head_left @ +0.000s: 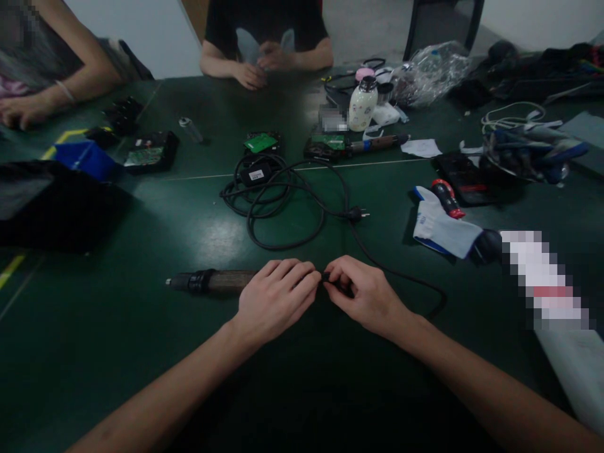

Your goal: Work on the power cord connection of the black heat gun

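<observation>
An electric screwdriver point(214, 281) with a dark grip lies on the green table, its bit pointing left. My left hand point(278, 292) is wrapped over its rear half, the fingers closed around the body. At the rear end, my right hand point(361, 289) pinches a small black cable connector point(326, 277) between thumb and fingers. Fingertips of both hands nearly meet there, so whether the connector sits in the tool cannot be seen. Beyond the hands lies a coiled black cable point(287, 239) with a power adapter point(255, 173) and a mains plug point(357, 214).
At right are a glove point(438, 226), a red-black screwdriver point(448, 198) and a dark flat device point(465, 179). Circuit-board units point(151, 151), a second electric screwdriver point(377, 145) and a bottle point(363, 104) stand farther back. A black bag point(51, 207) is at left. Two people sit opposite.
</observation>
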A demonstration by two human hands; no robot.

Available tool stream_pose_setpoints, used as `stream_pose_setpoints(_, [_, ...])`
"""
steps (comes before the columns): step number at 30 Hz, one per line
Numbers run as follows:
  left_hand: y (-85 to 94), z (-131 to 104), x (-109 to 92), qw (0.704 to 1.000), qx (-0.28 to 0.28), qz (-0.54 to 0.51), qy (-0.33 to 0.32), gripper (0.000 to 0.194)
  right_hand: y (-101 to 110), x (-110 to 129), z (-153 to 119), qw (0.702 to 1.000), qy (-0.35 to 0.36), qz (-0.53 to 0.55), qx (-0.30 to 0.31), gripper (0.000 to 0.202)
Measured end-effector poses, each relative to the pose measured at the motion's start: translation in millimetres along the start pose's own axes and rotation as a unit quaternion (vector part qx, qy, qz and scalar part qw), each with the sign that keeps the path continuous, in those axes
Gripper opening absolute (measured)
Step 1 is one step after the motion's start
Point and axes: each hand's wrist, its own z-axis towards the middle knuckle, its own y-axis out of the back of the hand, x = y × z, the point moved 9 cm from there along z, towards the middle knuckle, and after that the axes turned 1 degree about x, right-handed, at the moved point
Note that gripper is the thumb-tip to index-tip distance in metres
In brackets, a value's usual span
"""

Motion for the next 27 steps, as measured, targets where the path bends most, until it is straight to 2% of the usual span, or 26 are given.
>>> stream_pose_setpoints(6, [-2.4, -0.2, -2.7, 1.000, 0.025, -0.008, -0.014, 0.027, 0.4, 0.8, -0.5, 1.000, -0.002, 0.001, -0.001, 0.011])
stream_pose_setpoints(13, [3.3, 1.5, 1.2, 1.000, -0.011, -0.015, 0.005, 0.015, 0.5, 0.8, -0.4, 1.000, -0.004, -0.005, 0.000, 0.012])
stream_pose_setpoints(18, [1.3, -0.5, -2.7, 1.000, 0.009, -0.018, -0.015, 0.023, 0.7, 1.7, 0.0, 1.000, -0.001, -0.002, 0.002, 0.011])
stream_pose_setpoints(23, [2.7, -1.4, 3.3, 0.999, -0.014, -0.028, 0.015, 0.016, 1.0, 1.8, 0.0, 1.000, -0.004, -0.004, 0.005, 0.012])
stream_pose_setpoints(27, [1.9, -0.7, 0.3, 1.000, -0.008, -0.023, -0.002, 0.017, 0.9, 1.6, -0.1, 1.000, -0.005, -0.002, 0.004, 0.011])
